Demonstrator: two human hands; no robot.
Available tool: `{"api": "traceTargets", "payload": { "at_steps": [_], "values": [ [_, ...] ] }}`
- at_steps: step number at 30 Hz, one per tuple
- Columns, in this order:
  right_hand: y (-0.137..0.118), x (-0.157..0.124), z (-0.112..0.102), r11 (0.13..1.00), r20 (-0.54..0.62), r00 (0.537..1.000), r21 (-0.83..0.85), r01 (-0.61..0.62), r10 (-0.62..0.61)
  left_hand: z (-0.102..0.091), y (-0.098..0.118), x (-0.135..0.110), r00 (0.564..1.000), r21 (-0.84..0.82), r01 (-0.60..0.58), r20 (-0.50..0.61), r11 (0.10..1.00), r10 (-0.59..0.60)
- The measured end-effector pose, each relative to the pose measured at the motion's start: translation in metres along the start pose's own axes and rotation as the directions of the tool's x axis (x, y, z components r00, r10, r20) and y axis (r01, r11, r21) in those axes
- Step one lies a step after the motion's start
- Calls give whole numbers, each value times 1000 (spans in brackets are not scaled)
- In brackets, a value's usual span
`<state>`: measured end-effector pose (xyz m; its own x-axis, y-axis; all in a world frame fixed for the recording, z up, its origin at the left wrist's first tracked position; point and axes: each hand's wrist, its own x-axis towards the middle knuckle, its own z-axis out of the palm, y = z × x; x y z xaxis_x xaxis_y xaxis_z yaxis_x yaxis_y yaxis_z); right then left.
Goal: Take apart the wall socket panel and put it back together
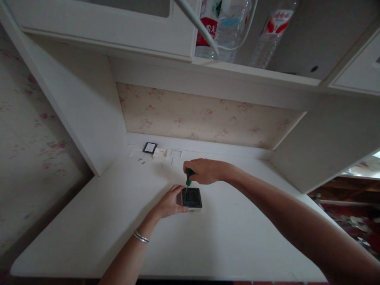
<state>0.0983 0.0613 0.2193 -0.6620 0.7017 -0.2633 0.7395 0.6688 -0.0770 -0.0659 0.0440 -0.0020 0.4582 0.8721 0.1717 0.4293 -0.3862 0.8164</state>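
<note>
A square box with a black top and white sides (193, 199) rests on the white desk. It looks like an electrical wall socket on its back box. My left hand (172, 202) grips its left side, thumb at the near edge and fingers at the far edge. My right hand (204, 171) is closed around the green handle of a screwdriver (189, 181). The screwdriver stands nearly upright, its shaft reaching down to the left part of the black top. Whether the tip sits in a screw is too small to tell.
Toward the back of the desk (237, 237) lie a black-framed white plate (150, 148), a white box (160, 153), a white frame (176, 154) and small strips. Overhead, a shelf (258, 75) holds plastic bottles (231, 27); a white rod (197, 21) hangs before it.
</note>
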Motion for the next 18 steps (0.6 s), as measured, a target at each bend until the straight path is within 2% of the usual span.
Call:
{"api": "traceTargets", "payload": {
  "at_steps": [2, 4, 5, 7, 10, 12, 13, 14, 16, 17, 18],
  "values": [
    [-5, 1, 2, 988, -33, 991, -74, -134, 131, 0, 2, 0, 1000, 9, 1, 0, 1000, -1],
    [-11, 5, 5, 945, -116, 954, -148, -290, 275, -1, 4, 1, 1000, 10, -4, -6, 1000, 4],
    [-12, 6, 7, 933, -143, 944, -168, -319, 297, -1, 5, 1, 1000, 10, -7, -11, 1000, 7],
    [-12, 8, 8, 945, -139, 960, -186, -267, 244, -2, 7, 1, 1000, 9, -10, -17, 1000, 10],
    [-4, 7, 6, 990, -51, 999, -141, -12, 5, -3, 8, 1, 1000, 10, -12, -15, 1000, 12],
    [2, 4, 6, 990, -19, 992, -73, 124, -125, -3, 7, 1, 1000, 11, -16, -8, 1000, 16],
    [3, 3, 6, 991, -24, 992, -49, 123, -124, -3, 6, 1, 1000, 12, -15, -8, 1000, 15],
    [5, 3, 7, 996, -40, 996, -42, 72, -74, -3, 5, 1, 1000, 13, -14, -10, 1000, 14],
    [5, 3, 10, 994, -102, 992, -71, -83, 76, -2, 4, 1, 1000, 11, -17, -12, 1000, 17],
    [5, 3, 11, 988, -131, 985, -90, -125, 113, -2, 4, 1, 1000, 9, -21, -11, 1000, 21],
    [5, 3, 12, 988, -145, 984, -99, -115, 99, -2, 3, 1, 1000, 6, -25, -8, 1000, 25]
  ]
}}
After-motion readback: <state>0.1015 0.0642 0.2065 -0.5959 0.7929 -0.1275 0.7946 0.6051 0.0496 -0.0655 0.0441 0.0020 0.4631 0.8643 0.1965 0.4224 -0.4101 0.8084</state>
